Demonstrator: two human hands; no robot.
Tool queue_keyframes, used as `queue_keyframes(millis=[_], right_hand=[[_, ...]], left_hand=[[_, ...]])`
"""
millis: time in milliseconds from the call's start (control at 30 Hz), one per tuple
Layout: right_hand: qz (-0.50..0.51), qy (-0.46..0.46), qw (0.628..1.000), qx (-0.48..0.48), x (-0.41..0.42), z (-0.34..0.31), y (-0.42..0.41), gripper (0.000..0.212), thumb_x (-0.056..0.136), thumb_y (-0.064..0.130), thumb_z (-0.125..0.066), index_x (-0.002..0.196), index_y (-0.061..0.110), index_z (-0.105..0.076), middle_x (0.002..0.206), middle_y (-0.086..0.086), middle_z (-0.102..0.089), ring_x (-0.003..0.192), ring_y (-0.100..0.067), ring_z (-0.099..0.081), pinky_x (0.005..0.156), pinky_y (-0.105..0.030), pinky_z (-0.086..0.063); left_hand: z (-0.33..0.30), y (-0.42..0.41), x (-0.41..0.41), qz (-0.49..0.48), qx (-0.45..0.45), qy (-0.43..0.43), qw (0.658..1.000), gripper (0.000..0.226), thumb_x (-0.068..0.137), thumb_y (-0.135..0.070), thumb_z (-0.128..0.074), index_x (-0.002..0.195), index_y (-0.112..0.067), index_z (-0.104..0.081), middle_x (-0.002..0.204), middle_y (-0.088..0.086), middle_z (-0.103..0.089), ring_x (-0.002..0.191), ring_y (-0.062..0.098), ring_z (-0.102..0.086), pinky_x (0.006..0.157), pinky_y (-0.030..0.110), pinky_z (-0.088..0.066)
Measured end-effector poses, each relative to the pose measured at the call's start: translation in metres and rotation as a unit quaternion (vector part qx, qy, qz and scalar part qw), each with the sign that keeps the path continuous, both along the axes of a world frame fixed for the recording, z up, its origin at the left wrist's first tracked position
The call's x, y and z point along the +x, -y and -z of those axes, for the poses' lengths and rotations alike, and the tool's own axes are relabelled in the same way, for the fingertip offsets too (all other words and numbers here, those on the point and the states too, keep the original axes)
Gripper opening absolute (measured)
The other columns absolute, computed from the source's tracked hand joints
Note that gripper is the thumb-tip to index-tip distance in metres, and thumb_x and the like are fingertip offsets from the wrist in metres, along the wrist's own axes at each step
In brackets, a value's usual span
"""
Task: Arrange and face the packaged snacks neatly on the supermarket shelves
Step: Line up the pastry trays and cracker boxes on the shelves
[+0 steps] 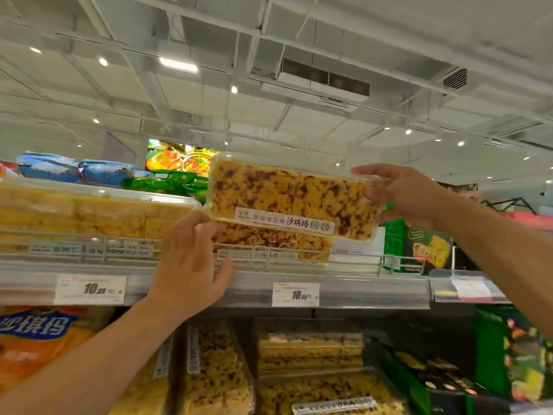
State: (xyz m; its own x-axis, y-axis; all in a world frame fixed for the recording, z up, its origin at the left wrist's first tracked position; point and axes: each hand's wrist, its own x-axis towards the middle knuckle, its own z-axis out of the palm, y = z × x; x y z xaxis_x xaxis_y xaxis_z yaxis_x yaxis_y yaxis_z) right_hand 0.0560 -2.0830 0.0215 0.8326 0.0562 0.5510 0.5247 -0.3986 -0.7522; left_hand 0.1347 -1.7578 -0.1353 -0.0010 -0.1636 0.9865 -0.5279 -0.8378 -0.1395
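My right hand [401, 194] pinches the clear snack box's [293, 199] right end above the top shelf [359, 290], my left hand [191, 265] open, fingertips steadying its lower-left corner; the thin lid looks light, slippery and easily crushed.

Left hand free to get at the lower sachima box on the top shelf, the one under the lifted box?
Probably yes. The left hand is open, right beside the lower box, fingers touching the lifted box. The right hand holds the lifted box tilted up, but the wire shelf rail crosses the lower box's front.
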Motion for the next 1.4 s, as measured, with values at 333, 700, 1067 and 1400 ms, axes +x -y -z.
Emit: queue_keyframes(millis=[333, 700, 1067, 1400], right_hand=[[-0.064, 0.011, 0.998, -0.026, 0.041, 0.017, 0.0, 0.042, 0.092, -0.008, -0.052, 0.113, 0.027, -0.065, 0.107, -0.001, -0.066, 0.09, -0.02, -0.071, 0.07, -0.04, -0.061], [-0.04, -0.043, 0.996, -0.066, 0.07, 0.041, 0.005, 0.036, 0.096, 0.007, -0.053, 0.112, 0.037, -0.065, 0.111, -0.003, -0.067, 0.093, -0.016, -0.069, 0.064, -0.028, -0.059], [-0.003, -0.069, 0.991, -0.119, 0.077, 0.044, -0.007, 0.038, 0.1, 0.01, -0.048, 0.122, 0.039, -0.057, 0.122, -0.007, -0.061, 0.106, -0.023, -0.063, 0.078, -0.039, -0.06], [0.015, -0.067, 0.988, -0.137, 0.082, 0.052, -0.007, 0.063, 0.091, -0.006, -0.056, 0.13, 0.044, -0.048, 0.122, -0.001, -0.059, 0.106, -0.02, -0.062, 0.081, -0.039, -0.058]], left_hand=[[-0.004, 0.005, -0.005, -0.117, 0.013, -0.17, 0.978, 0.082, 0.085, -0.042, -0.048, 0.153, -0.015, -0.011, 0.158, 0.032, 0.003, 0.146, 0.049, -0.009, 0.111, 0.066, -0.027], [-0.002, 0.005, -0.001, -0.151, 0.046, -0.127, 0.979, 0.07, 0.088, -0.04, -0.039, 0.15, -0.007, -0.033, 0.157, 0.032, -0.007, 0.141, 0.053, -0.02, 0.109, 0.062, -0.026], [-0.003, 0.009, -0.005, -0.165, 0.044, -0.144, 0.975, 0.067, 0.09, -0.039, -0.031, 0.147, -0.007, -0.04, 0.156, 0.033, -0.015, 0.142, 0.051, -0.021, 0.11, 0.065, -0.029], [-0.001, 0.009, -0.002, -0.169, 0.04, -0.126, 0.977, 0.064, 0.09, -0.037, -0.035, 0.147, -0.007, -0.041, 0.155, 0.033, -0.017, 0.142, 0.05, -0.022, 0.11, 0.061, -0.029]])
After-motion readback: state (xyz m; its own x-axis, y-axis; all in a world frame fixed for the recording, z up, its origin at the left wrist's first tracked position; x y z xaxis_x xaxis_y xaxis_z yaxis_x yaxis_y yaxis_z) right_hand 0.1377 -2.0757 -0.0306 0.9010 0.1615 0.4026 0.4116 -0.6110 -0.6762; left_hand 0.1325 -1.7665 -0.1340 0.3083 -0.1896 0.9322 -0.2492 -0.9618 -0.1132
